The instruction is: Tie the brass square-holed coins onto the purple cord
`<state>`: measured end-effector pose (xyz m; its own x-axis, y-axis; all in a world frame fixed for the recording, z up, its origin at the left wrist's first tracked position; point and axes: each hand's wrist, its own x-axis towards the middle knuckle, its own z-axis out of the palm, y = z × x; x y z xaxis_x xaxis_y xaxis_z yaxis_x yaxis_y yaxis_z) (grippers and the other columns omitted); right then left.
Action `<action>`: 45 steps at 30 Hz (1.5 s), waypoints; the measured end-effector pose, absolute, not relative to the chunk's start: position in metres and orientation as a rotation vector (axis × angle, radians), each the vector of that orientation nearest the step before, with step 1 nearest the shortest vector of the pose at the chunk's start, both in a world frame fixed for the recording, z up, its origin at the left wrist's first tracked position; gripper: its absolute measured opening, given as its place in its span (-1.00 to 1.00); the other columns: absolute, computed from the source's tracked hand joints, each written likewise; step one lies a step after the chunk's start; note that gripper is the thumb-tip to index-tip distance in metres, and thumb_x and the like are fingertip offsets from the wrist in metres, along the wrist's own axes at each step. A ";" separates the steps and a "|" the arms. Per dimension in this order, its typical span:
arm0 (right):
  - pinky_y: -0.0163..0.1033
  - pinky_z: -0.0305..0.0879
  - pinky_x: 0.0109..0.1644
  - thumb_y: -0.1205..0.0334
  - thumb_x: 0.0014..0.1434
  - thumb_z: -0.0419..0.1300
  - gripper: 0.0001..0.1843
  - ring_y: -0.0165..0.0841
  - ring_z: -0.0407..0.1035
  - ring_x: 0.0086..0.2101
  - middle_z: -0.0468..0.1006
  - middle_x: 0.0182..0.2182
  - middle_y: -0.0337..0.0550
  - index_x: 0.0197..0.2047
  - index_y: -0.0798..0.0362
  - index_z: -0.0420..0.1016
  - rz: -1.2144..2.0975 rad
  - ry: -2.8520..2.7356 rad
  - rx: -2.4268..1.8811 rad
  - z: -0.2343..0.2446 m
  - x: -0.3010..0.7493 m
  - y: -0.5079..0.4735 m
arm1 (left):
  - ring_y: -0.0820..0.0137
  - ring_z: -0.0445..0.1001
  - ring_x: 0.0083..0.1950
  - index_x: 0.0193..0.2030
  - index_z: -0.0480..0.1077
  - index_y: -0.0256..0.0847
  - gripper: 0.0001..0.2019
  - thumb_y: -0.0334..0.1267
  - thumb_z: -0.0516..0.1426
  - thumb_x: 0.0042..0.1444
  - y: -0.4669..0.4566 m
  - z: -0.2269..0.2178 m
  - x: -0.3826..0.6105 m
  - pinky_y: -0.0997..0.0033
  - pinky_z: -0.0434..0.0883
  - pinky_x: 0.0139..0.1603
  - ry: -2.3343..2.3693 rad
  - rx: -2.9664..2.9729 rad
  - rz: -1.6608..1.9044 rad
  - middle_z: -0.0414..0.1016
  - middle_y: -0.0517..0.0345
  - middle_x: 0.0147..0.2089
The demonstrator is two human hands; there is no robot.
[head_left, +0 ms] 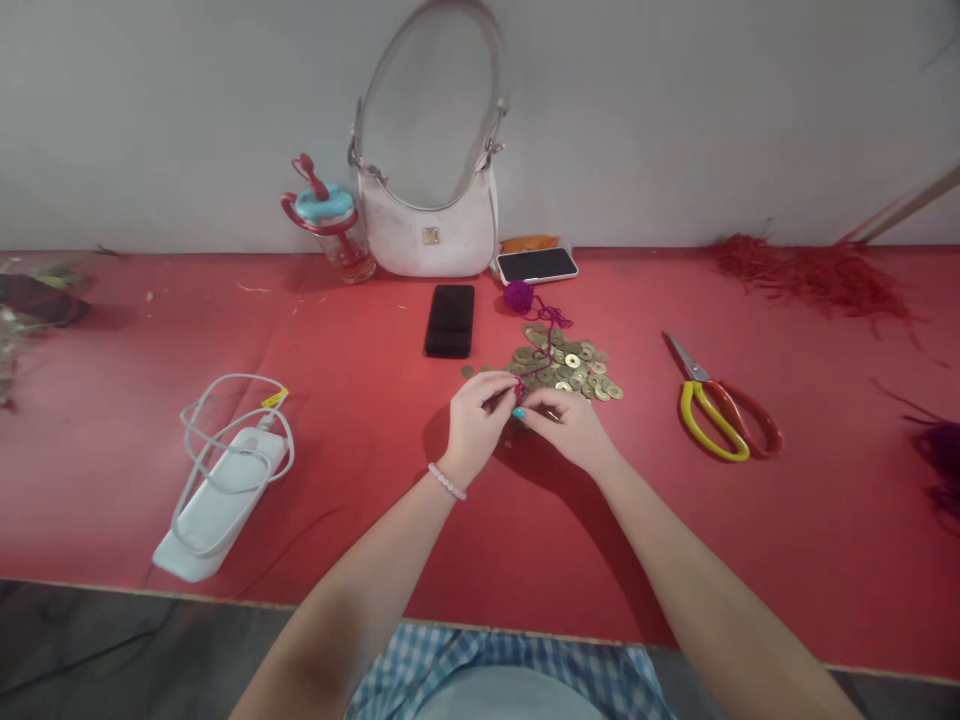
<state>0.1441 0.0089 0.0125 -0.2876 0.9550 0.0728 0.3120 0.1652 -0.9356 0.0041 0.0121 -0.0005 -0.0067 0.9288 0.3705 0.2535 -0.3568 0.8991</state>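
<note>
My left hand [480,418] is closed in a pinch on purple yarn at the near side of a pile of brass coins [577,365] with holes in their middles. Close against it, my right hand [562,425] pinches too, its thumb and finger meeting at the same yarn; a coin may be among the fingers, but they hide it. A strand of purple yarn [550,345] runs from the hands across the coins to a purple yarn ball [518,297]. A few loose coins [468,371] lie left of the pile.
Scissors [705,395] with yellow and red handles lie open at right. A black phone [450,321], a white-framed phone [538,265], a white handbag [431,225] and a lidded cup [334,225] stand or lie behind. At left is a white power bank [225,500] with cable; red shreds [817,275] lie back right.
</note>
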 end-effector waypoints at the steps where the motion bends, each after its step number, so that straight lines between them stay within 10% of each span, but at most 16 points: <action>1: -0.32 0.30 -0.47 0.26 0.02 0.15 -0.88 -0.42 0.36 -0.57 0.47 -0.61 -0.27 -0.52 0.05 0.40 1.122 -1.717 -1.222 0.012 0.144 0.009 | 0.38 0.44 -0.17 -0.33 0.47 -0.19 -0.86 -0.40 0.09 0.02 0.012 -0.001 0.004 0.32 0.39 -0.10 1.234 1.658 1.401 0.50 0.08 -0.25; 22: -0.31 0.35 -0.33 0.24 -0.01 0.17 -0.75 -0.42 0.40 -0.44 0.51 -0.44 -0.22 -0.19 0.03 0.40 1.164 -1.414 -1.197 0.000 0.148 0.016 | 0.38 0.46 -0.19 -0.34 0.48 -0.22 -0.86 -0.41 0.10 0.02 0.013 -0.003 0.005 0.34 0.41 -0.11 1.197 1.765 1.367 0.51 0.05 -0.25; 45: -0.37 0.13 -0.57 0.05 -0.21 0.33 -0.71 -0.48 0.21 -0.62 0.42 -0.63 -0.28 -0.43 0.06 0.51 1.228 -0.890 -1.119 -0.024 0.162 0.031 | 0.39 0.45 -0.24 -0.36 0.51 -0.27 -0.84 -0.46 0.09 -0.02 0.013 -0.005 0.007 0.45 0.37 -0.16 1.053 1.851 1.104 0.52 0.03 -0.28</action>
<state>0.1617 0.0306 -0.0242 0.1523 0.9867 -0.0574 -0.2530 -0.0172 -0.9673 0.0075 0.0130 -0.0050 0.2973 0.8995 0.3202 0.2772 -0.4022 0.8726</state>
